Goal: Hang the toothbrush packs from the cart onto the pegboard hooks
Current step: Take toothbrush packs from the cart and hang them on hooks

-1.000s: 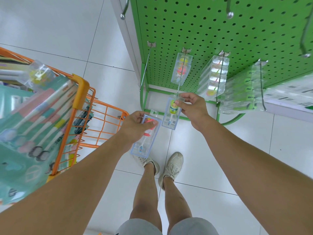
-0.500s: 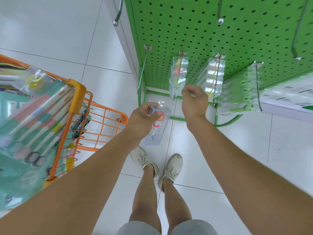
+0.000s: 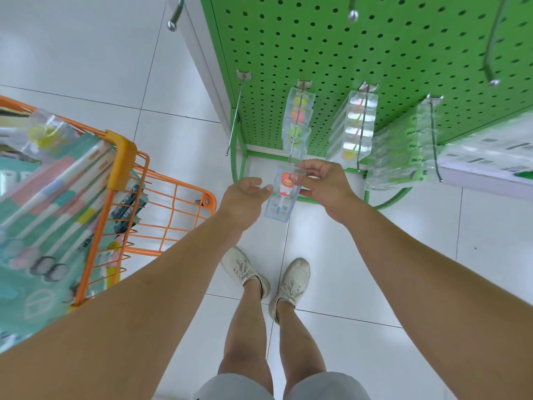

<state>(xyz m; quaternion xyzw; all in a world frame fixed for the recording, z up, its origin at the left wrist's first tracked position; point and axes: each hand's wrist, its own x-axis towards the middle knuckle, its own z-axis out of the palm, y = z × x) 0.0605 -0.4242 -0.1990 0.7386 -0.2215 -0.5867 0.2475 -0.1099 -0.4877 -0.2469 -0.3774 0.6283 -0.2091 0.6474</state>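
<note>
Pack handoff is happening: a second ago the right hand [image 3: 323, 184] was threading the previous pack onto the second hook [image 3: 295, 131], left hand [image 3: 245, 197] holding the spare. Now that earlier pack is hanging with the others on the hook, and the spare toothbrush pack [image 3: 281, 194] is sitting between both hands, just below the hook tip.

Right hand is pinching the pack's top edge with thumb and fingers. Left hand is looking open, fingers loosely curled, fingertips just beside the pack's left edge; can't tell if it's touching.

My read: one more pack done, this one is being lined up for the same hook. Hang hole needs to meet the tip; hole itself is too blurred to make out.

Containers:
- Orange cart [image 3: 121, 157] on the person's left is holding plenty of stock: long multi-brush packs in teal wrap [image 3: 43, 203], a clear bag on top, more below the wire. Lots left to hang.
- Pegboard [image 3: 346, 53]: leftmost low hook [image 3: 235, 116] is bare, next three are carrying clear packs, the upper hooks are looking bare.
</note>
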